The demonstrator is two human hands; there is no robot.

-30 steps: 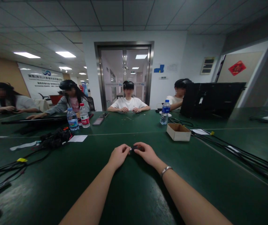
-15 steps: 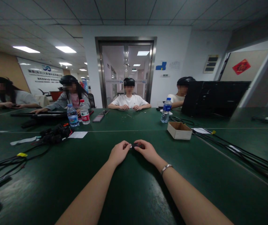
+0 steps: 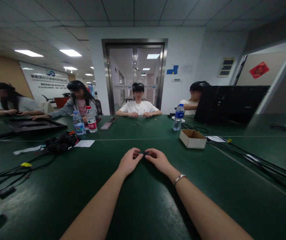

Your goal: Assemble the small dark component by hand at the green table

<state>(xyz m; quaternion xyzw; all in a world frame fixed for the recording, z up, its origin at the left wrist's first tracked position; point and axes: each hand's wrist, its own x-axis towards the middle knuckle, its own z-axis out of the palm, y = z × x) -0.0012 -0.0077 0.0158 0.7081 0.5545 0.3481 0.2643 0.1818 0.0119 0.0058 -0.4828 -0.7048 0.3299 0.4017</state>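
Over the counter (image 3: 143,200), my right hand (image 3: 160,160) is pinching a small dark thing (image 3: 146,154); I'm not seeing whether my left hand (image 3: 129,161) is gripping. I'm guessing it's light, hard, best held by its sides.

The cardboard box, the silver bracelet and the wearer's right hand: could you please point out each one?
Cardboard box (image 3: 197,143): head view, on its front wall.
Silver bracelet (image 3: 179,179): head view, on its band.
Right hand (image 3: 161,160): head view, on its back.

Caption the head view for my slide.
Left hand and right hand at a small dark object, green table below.
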